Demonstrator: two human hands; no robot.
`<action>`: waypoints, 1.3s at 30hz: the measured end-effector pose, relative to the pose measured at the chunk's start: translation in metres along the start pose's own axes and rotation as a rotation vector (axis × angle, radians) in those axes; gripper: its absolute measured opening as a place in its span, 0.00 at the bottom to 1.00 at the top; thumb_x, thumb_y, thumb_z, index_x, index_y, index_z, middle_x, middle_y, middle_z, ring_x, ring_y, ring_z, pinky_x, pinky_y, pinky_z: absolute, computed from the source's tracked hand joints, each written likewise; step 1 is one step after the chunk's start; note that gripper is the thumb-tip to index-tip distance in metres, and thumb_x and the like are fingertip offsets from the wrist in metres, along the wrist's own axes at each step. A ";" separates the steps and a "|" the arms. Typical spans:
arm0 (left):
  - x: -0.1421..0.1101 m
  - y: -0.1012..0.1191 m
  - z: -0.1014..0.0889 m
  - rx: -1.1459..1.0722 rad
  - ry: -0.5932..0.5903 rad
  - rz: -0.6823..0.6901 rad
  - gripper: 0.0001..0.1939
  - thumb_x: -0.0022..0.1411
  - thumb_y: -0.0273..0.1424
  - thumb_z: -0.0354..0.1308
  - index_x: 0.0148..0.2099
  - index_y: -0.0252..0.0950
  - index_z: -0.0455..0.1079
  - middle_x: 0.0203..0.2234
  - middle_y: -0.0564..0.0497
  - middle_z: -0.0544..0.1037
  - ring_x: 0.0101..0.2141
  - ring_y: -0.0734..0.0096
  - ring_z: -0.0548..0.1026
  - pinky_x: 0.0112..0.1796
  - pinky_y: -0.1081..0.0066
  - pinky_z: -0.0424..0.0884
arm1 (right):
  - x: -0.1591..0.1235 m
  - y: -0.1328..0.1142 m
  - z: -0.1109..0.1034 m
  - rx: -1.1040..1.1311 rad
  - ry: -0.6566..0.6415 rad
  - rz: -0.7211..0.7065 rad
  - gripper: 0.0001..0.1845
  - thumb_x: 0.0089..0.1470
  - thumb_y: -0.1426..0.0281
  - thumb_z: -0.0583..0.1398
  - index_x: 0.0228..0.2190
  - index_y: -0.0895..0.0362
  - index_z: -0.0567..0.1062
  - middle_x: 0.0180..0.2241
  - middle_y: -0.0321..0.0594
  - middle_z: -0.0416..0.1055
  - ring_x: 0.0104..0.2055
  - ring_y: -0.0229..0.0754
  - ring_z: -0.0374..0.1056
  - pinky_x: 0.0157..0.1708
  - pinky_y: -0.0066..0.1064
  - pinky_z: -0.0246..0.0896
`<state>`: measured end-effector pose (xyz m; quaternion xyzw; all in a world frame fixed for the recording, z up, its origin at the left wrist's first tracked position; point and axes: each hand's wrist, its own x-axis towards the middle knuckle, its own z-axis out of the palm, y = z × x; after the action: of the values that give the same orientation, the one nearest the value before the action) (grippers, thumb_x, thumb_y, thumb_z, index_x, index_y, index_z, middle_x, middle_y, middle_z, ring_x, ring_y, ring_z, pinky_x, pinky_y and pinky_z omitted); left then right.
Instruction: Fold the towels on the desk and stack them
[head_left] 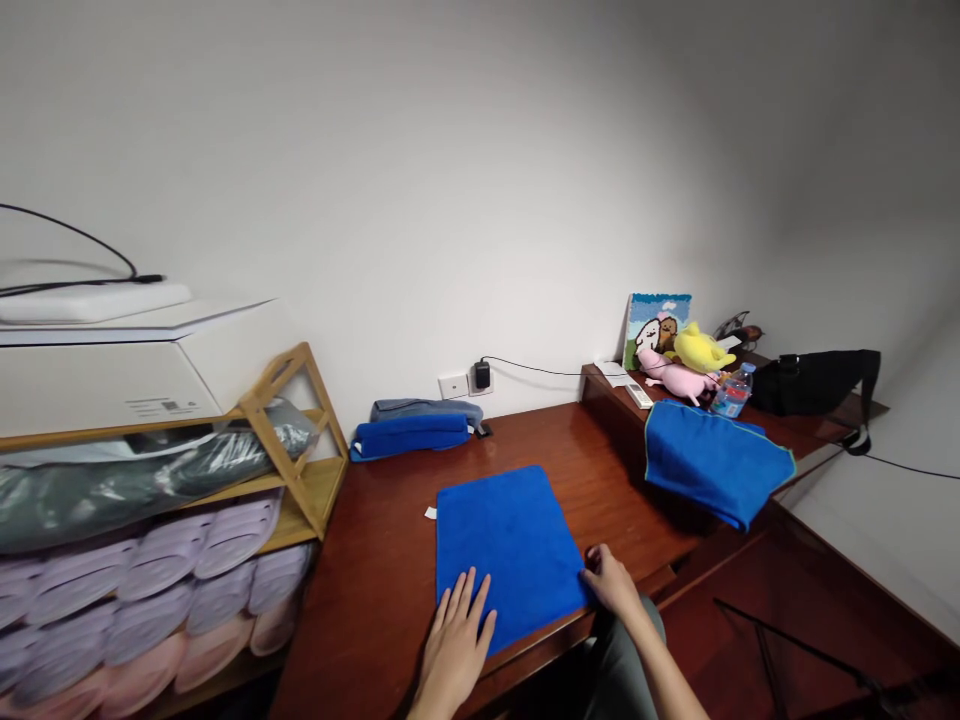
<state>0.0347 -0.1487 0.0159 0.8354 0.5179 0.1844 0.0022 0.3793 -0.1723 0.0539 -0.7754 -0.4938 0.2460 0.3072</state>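
Observation:
A blue towel [506, 540] lies spread flat on the dark wooden desk [375, 560], close to the front edge. My left hand [457, 632] rests flat on its near left part, fingers stretched out and apart. My right hand [609, 580] is at the towel's near right corner, fingers curled and pinching the edge. A second blue towel [712, 458] hangs over the edge of the raised shelf at the right. Two folded towels, grey over blue [416, 428], lie at the back near the wall.
A wooden rack [289, 440] at the left holds a white box, a bagged grey bundle and stacked pale slippers. On the right shelf sit plush toys [686, 362], a water bottle [733, 392], a remote and a black bag [814, 380]. A charger is plugged into the wall socket [481, 376].

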 end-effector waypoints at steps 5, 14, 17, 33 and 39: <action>0.021 0.017 -0.014 -0.010 0.050 0.003 0.27 0.77 0.42 0.44 0.71 0.44 0.67 0.72 0.47 0.68 0.70 0.57 0.66 0.69 0.50 0.65 | -0.018 -0.040 0.016 -0.243 0.087 -0.354 0.20 0.68 0.64 0.53 0.54 0.53 0.79 0.57 0.50 0.76 0.59 0.51 0.72 0.62 0.39 0.63; -0.001 -0.004 0.004 0.050 0.014 0.009 0.32 0.75 0.48 0.46 0.76 0.46 0.55 0.74 0.47 0.62 0.72 0.54 0.61 0.69 0.45 0.63 | -0.037 -0.025 0.043 -0.457 -0.037 -0.289 0.36 0.72 0.53 0.48 0.74 0.52 0.58 0.76 0.41 0.49 0.78 0.54 0.44 0.76 0.54 0.41; 0.000 -0.012 0.004 0.063 0.051 -0.003 0.32 0.75 0.47 0.46 0.76 0.43 0.57 0.73 0.46 0.63 0.72 0.55 0.62 0.69 0.48 0.63 | -0.032 -0.032 0.040 -0.463 -0.010 -0.253 0.35 0.73 0.54 0.47 0.73 0.56 0.59 0.75 0.44 0.49 0.78 0.55 0.44 0.76 0.55 0.39; 0.002 -0.026 0.018 0.090 0.020 -0.003 0.32 0.76 0.46 0.42 0.77 0.41 0.54 0.74 0.46 0.62 0.72 0.56 0.62 0.70 0.48 0.61 | -0.001 -0.033 0.052 -0.485 -0.047 -0.284 0.35 0.74 0.54 0.45 0.75 0.55 0.55 0.76 0.43 0.46 0.78 0.52 0.44 0.76 0.52 0.39; 0.050 -0.002 0.008 0.065 0.079 0.017 0.30 0.77 0.39 0.40 0.77 0.40 0.55 0.72 0.44 0.65 0.72 0.57 0.63 0.70 0.49 0.60 | 0.000 -0.086 0.081 -0.407 -0.032 -0.507 0.33 0.75 0.58 0.44 0.74 0.56 0.57 0.75 0.43 0.50 0.78 0.49 0.44 0.76 0.48 0.40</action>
<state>0.0559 -0.1028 0.0233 0.8314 0.5162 0.2005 -0.0468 0.2707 -0.1251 0.0597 -0.6693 -0.7150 0.0702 0.1895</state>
